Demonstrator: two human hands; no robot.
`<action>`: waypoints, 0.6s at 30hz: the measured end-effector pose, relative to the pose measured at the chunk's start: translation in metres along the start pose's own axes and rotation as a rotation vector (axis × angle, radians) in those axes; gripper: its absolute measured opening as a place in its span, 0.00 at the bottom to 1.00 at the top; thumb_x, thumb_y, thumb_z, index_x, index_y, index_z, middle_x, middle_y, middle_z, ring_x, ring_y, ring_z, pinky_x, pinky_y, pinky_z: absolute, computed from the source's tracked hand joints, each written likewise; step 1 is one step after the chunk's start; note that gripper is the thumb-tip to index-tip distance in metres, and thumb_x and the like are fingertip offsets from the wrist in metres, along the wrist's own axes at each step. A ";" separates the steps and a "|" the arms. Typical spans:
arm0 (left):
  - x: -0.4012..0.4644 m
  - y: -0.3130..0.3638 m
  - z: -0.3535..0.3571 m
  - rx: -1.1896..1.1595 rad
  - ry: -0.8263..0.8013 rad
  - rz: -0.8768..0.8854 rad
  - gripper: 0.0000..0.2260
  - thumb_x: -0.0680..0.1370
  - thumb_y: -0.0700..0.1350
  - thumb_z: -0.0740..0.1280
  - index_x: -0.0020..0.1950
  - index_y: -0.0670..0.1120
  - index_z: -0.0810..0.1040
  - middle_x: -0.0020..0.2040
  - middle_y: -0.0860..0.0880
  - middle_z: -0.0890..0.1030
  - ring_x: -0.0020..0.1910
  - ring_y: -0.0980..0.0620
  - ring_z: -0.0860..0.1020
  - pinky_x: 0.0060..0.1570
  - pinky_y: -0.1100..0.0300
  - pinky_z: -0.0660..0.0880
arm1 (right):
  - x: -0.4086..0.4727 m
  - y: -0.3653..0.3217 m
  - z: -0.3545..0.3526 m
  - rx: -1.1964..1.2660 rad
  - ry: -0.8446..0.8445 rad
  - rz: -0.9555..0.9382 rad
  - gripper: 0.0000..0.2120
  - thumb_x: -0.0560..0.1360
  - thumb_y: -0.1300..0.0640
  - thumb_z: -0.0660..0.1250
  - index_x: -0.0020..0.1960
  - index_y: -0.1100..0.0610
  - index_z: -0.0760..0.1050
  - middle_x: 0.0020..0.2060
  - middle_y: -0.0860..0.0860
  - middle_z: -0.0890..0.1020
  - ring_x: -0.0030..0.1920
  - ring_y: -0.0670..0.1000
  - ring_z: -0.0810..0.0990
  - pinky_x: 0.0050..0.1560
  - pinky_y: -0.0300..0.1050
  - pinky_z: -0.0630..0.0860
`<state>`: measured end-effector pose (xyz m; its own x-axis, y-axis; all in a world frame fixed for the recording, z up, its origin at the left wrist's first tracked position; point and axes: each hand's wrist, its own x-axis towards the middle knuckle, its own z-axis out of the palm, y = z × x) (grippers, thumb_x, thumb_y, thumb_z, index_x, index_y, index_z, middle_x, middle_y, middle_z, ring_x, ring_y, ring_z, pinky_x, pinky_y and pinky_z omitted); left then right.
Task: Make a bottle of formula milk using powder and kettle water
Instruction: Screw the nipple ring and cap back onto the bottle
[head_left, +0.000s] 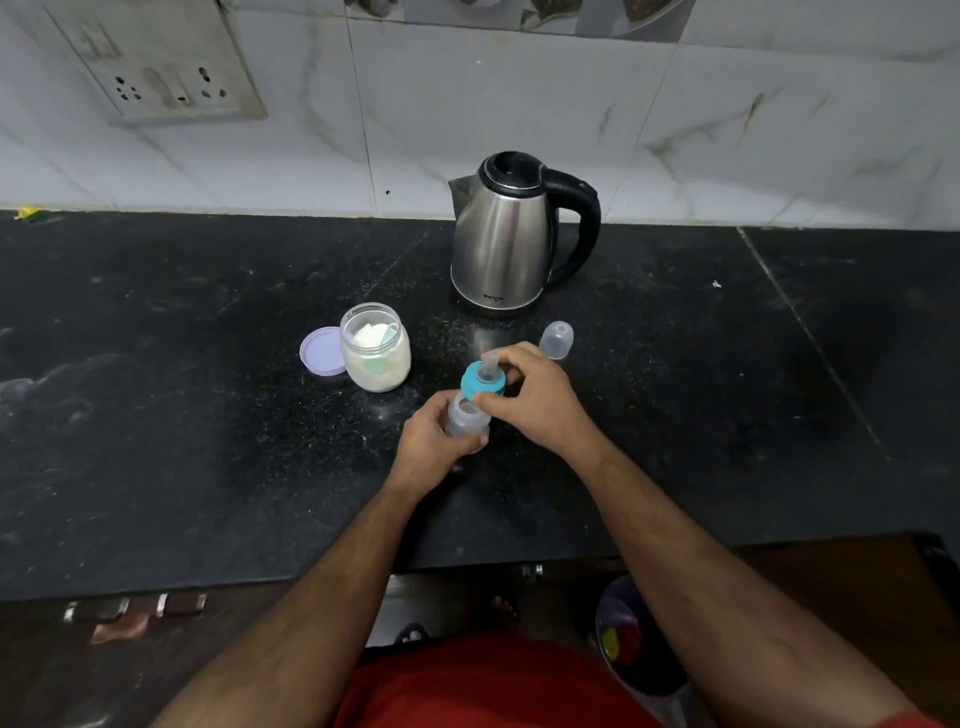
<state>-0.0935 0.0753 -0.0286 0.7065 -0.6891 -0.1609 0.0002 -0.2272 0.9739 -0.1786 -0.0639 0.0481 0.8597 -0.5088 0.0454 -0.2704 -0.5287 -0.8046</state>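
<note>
1. Holding the small translucent plastic baby bottle (467, 418) just above the black speckled stone tabletop (208, 415), left hand (431, 441) wrapped round the lower body, fingers closed on it.
2. Pinching the teal screw ring with its clear silicone teat (483, 378) in the right hand (535, 397), thumb and fingers closed round the ring's rim.
3. Sitting at the bottle's mouth, but canted: ring tipped up and away, not square on the neck. Cannot tell whether threads are engaged or just parted.
4. Long axis of the bottle leaning away from the body, neck pointing toward the brushed steel electric kettle with black handle (506, 239) at the back of the tabletop.
5. Bottle looks empty, no white powder or water visible through the wall, so likely the opening step, with filling not yet begun.
6. Open clear glass jar of white powder (376, 348) standing just left of the hands, nearer the left hand; something pale lies in the powder, perhaps a scoop. Lilac round lid (322, 351) lying touching the jar's left side.
7. Clear domed bottle cap (556, 340) resting on the tabletop just beyond the right hand, near the kettle's base.
8. Kettle handle turned right, on the right hand's side; reach for it needs that hand freed of the ring.
</note>
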 end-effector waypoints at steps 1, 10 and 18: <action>0.000 0.000 0.000 0.001 -0.013 0.002 0.23 0.69 0.38 0.78 0.61 0.50 0.77 0.53 0.52 0.83 0.52 0.55 0.82 0.45 0.69 0.77 | -0.002 -0.002 0.001 -0.026 -0.015 -0.007 0.23 0.67 0.57 0.77 0.60 0.53 0.78 0.52 0.47 0.77 0.49 0.45 0.78 0.53 0.40 0.76; 0.002 -0.007 -0.005 0.042 -0.051 0.064 0.23 0.68 0.41 0.79 0.61 0.49 0.78 0.52 0.54 0.84 0.51 0.58 0.81 0.50 0.67 0.76 | -0.010 -0.015 0.013 -0.221 -0.055 -0.002 0.21 0.66 0.58 0.75 0.59 0.54 0.80 0.52 0.45 0.77 0.49 0.44 0.76 0.55 0.47 0.77; 0.003 -0.010 -0.008 0.066 -0.071 0.087 0.25 0.68 0.43 0.79 0.63 0.50 0.77 0.53 0.55 0.84 0.53 0.59 0.81 0.56 0.61 0.77 | -0.009 -0.025 0.015 -0.396 -0.080 0.057 0.19 0.67 0.54 0.76 0.58 0.53 0.79 0.52 0.49 0.78 0.49 0.47 0.78 0.52 0.48 0.78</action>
<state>-0.0857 0.0805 -0.0380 0.6501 -0.7546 -0.0896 -0.1073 -0.2078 0.9723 -0.1728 -0.0360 0.0590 0.8653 -0.4986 -0.0511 -0.4511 -0.7302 -0.5132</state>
